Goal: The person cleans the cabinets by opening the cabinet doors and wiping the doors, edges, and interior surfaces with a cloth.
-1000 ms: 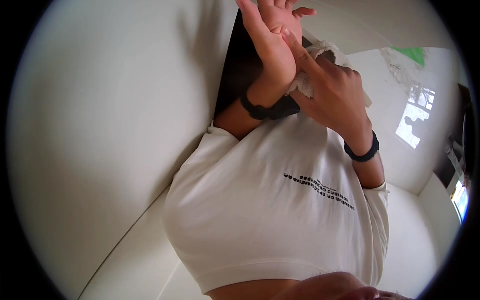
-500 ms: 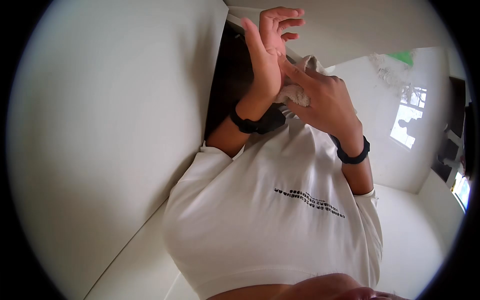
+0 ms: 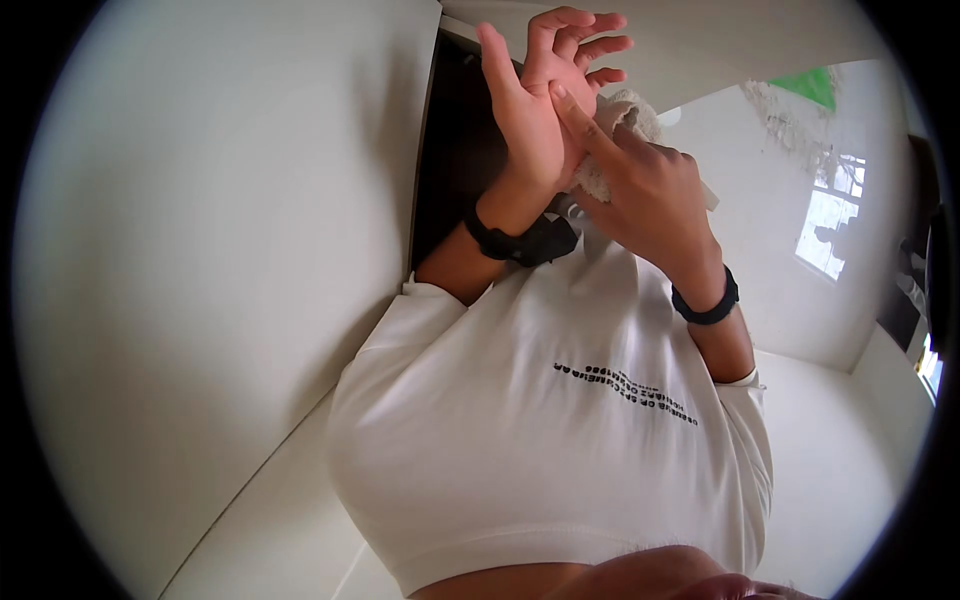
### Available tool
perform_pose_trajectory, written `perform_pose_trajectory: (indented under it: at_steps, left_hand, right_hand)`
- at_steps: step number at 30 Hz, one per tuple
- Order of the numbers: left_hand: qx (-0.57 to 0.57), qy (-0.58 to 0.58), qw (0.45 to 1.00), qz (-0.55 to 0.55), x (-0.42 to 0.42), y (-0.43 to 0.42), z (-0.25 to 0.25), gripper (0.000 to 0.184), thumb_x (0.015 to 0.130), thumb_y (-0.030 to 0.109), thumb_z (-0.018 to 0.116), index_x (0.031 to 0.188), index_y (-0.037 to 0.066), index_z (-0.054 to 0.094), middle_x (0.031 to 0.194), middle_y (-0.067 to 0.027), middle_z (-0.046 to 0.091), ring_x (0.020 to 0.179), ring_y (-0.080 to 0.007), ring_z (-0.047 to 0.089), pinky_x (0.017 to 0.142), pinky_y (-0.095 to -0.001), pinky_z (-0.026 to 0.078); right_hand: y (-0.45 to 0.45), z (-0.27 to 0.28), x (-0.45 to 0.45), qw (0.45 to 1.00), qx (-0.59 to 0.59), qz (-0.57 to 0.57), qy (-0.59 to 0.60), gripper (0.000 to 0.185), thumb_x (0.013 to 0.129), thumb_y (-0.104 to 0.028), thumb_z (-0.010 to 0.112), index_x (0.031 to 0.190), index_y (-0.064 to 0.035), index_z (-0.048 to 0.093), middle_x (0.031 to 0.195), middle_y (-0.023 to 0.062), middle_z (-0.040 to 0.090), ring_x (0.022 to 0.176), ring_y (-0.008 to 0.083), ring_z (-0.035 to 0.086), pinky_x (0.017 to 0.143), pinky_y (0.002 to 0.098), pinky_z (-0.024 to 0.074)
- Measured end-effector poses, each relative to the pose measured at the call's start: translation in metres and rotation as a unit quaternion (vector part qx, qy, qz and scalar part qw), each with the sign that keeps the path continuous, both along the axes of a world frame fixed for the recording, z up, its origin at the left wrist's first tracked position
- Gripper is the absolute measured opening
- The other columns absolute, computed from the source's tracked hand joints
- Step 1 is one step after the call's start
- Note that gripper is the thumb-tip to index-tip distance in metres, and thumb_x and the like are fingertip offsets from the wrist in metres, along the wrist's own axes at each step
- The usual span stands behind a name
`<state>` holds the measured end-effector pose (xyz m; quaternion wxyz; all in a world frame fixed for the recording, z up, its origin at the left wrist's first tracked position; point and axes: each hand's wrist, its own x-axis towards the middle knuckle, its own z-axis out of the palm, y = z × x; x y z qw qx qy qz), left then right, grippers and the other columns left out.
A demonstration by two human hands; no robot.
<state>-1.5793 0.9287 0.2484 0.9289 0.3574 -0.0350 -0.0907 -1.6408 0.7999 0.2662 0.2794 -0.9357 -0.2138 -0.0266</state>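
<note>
Head view. Left hand [image 3: 545, 125] up near the top, palm to camera, spread: thumb stands out to picture left, four fingers apart and a bit curled. Nothing gripped in it that I can see.

Right hand [image 3: 660, 195] back to camera, just beside the left one and overlapping its edge. Index finger stretched out, tip touching the left palm near the thumb base. Thumb low, partly seen. Other fingers folded in around the cloth [image 3: 640, 112]; exact grip hidden by the hand's own back.

Cloth is beige, terry-like, bunched. It shows on both sides of the right index finger: one clump above, one smaller clump between index and thumb, right up against the left palm's edge.

Wrists: black band [image 3: 490, 235] on the left, with a bulky dark block on the inner side; black strap [image 3: 708, 305] on the right.

Below both hands: white shirt [image 3: 520, 430], small black print [image 3: 630, 390] upside down in view, too warped to read fully.

Picture left: big white panel [image 3: 220, 250], dark gap [image 3: 445, 160] between it and left forearm. Picture right: glossy white surface [image 3: 750, 210] with a window reflection [image 3: 825, 235], green patch [image 3: 808, 88] near its far edge. Items at far right are blurred.
</note>
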Motion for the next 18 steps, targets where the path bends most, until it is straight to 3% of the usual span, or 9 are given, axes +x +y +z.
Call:
perform_pose_trajectory:
  at_steps: [2,5,8,18]
  left_hand:
    - [0.015,0.001,1.0,-0.008,-0.002,0.001,0.002,0.088,0.088,0.084,0.024,0.127,0.009,0.049,0.137,-0.0171,0.05,0.123,-0.0314,0.047,0.1,-0.0409,0.035]
    - [-0.133,-0.029,0.986,-0.096,0.004,0.007,-0.01,0.093,0.09,0.082,0.013,0.137,0.011,0.048,0.14,-0.0091,0.049,0.126,-0.0237,0.044,0.104,-0.0352,0.031]
    - [-0.196,-0.046,0.967,-0.157,0.006,0.008,-0.009,0.092,0.09,0.083,0.014,0.139,0.012,0.047,0.142,-0.0099,0.047,0.127,-0.0247,0.042,0.105,-0.0359,0.031]
    - [-0.189,-0.074,0.968,-0.149,-0.003,-0.001,-0.011,0.091,0.091,0.081,0.013,0.138,0.011,0.046,0.142,-0.0116,0.046,0.128,-0.0254,0.042,0.105,-0.0367,0.032]
  right_hand:
    - [-0.001,-0.002,0.0,0.999,0.025,0.026,0.013,0.078,0.071,-0.018,0.077,0.144,-0.0333,0.051,0.068,0.0041,0.055,0.055,0.0229,0.056,0.051,0.0367,0.0478]
    - [-0.017,0.004,0.003,0.993,0.052,0.091,0.063,0.081,0.068,-0.015,0.078,0.143,-0.0346,0.052,0.067,0.0042,0.052,0.054,0.0224,0.054,0.052,0.0362,0.0465]
    - [-0.03,0.008,0.004,0.986,0.028,0.138,0.09,0.083,0.065,-0.012,0.077,0.142,-0.0361,0.054,0.066,0.0041,0.049,0.054,0.0218,0.052,0.052,0.036,0.0447]
    - [-0.037,0.009,-0.01,0.988,0.007,0.14,0.059,0.083,0.063,-0.012,0.077,0.14,-0.0354,0.056,0.066,0.0026,0.048,0.056,0.0204,0.051,0.051,0.0339,0.0435]
